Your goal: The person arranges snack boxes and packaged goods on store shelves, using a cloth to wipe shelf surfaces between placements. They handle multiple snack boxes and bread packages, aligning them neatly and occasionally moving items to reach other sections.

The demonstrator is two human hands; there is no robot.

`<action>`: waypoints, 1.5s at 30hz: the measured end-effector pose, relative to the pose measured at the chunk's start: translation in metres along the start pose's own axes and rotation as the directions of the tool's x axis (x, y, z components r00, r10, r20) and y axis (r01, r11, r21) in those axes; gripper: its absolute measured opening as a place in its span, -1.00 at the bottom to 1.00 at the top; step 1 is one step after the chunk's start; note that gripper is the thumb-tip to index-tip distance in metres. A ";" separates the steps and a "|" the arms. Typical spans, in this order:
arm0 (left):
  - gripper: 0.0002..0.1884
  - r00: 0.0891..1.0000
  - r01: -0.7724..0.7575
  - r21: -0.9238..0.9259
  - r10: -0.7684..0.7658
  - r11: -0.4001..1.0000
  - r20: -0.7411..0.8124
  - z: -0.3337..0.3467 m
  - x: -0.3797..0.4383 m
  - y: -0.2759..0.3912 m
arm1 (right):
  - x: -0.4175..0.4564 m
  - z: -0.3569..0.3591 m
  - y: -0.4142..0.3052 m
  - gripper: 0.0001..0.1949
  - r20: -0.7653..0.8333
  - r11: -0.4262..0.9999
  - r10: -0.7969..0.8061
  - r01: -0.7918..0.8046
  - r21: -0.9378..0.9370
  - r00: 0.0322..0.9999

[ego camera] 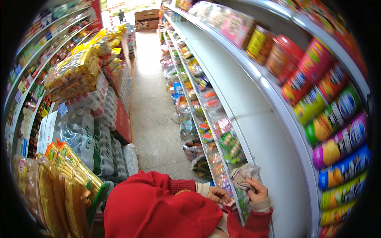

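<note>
My right hand is closed on a crumpled grey-white cloth, held at the front edge of a bare white shelf board. Lower and to the left, my left hand is beside the lower shelf of packaged goods, its fingers bent over a small pale pink thing. Whether that thing is cloth or a wrapper I cannot tell. Both arms are in red sleeves with beige cuffs. Just beyond the cloth lie green snack packets on the lower shelf.
Chip canisters and a red-lidded jar line the upper right shelf. On the left stand wrapped bottle packs, bagged snack sticks and stacked yellow packages. The aisle floor runs between. A distant person stands beyond the doorway.
</note>
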State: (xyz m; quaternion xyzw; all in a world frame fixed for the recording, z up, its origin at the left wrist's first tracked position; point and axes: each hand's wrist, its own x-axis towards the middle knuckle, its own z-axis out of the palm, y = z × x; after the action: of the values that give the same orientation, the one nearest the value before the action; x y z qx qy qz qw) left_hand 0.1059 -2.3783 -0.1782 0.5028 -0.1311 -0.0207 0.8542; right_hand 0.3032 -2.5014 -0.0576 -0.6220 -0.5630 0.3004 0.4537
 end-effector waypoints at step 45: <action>-0.66 -0.339 0.348 0.447 0.556 0.824 -0.759 -0.579 -0.492 0.493 | 0.970 0.500 -0.009 -0.84 0.186 0.878 -0.295 0.189 0.440 0.937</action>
State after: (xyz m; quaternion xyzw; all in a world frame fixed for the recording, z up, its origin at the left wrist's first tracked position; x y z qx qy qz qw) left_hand -0.2742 -1.5582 -0.1182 0.4939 0.5698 0.5224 0.3982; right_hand 0.0372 -1.4455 -0.1203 -0.3928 -0.6122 0.4289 0.5357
